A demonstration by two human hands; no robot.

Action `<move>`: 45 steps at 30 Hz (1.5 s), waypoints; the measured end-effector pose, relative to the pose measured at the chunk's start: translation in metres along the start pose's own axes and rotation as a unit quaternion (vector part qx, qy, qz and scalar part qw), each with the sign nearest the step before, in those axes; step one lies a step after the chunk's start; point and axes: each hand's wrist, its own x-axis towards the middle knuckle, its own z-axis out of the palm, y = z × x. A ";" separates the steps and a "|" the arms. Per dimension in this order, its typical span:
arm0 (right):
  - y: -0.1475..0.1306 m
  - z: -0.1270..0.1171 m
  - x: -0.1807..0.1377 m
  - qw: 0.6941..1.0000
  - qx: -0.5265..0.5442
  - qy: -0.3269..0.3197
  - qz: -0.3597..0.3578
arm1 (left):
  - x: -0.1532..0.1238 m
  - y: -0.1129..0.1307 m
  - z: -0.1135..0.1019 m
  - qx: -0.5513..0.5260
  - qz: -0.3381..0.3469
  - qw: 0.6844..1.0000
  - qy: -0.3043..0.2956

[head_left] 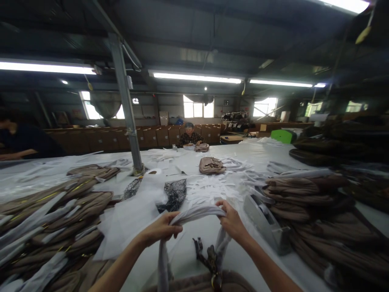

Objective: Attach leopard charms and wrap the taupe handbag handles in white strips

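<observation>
My left hand (161, 230) and my right hand (231, 222) both grip a rolled strip of white wrapping material (197, 212), stretched between them above the table. Its two ends hang down from my fists toward a brown bag (209, 282) at the bottom edge. A dark strap with a metal clasp (209, 257) rises from that bag between my wrists. Both hands are closed round the white strip.
Piles of brown bags lie left (69, 211) and right (306, 198). A grey tape dispenser (267, 225) stands by my right hand. Black netted cloth (174, 194), white paper scraps, a steel post (127, 113) and a seated person (190, 138) are further back; another person (18, 142) is at the far left.
</observation>
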 end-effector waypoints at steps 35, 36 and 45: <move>0.003 0.008 -0.006 0.984 -0.046 -0.086 -0.149 | 0.007 0.098 0.010 0.275 -0.072 0.947 -0.147; 0.001 0.008 -0.007 0.983 -0.038 -0.098 -0.152 | 0.004 0.098 0.007 0.221 -0.091 0.956 -0.170; 0.010 0.021 0.031 0.977 0.052 -0.158 -0.133 | -0.001 0.071 -0.016 -0.159 -0.136 0.977 -0.052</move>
